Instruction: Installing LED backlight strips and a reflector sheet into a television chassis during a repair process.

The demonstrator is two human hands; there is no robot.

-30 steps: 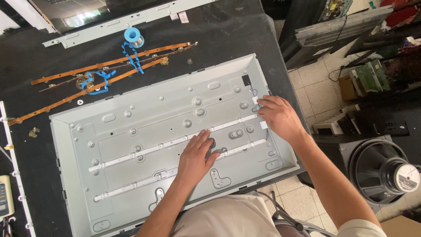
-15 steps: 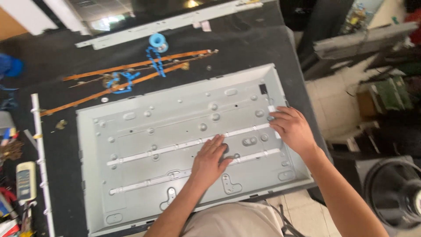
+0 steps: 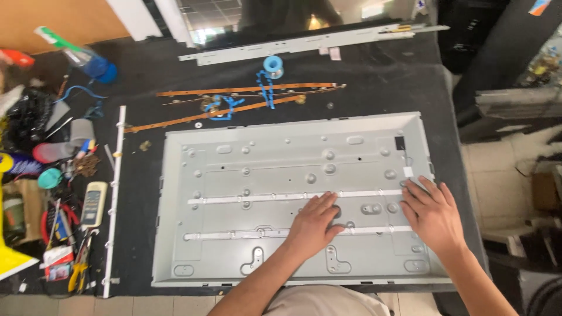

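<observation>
Looking down, I see my left hand [image 3: 316,225] and right hand [image 3: 430,212] lying flat with fingers spread, gripping nothing, on a large grey metal panel [image 3: 263,158] resting on the black table [image 3: 380,70], both pressing near two thin white strips [image 3: 263,198] crossing the panel.

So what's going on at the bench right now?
A person has both hands flat on a large grey metal back panel lying on the black table. The left hand rests between two white strips, the upper strip and the lower strip. The right hand presses near the panel's right end, where the strips end. Orange strips with blue tape lie behind the panel, and a loose white strip lies to its left beside scattered tools.
</observation>
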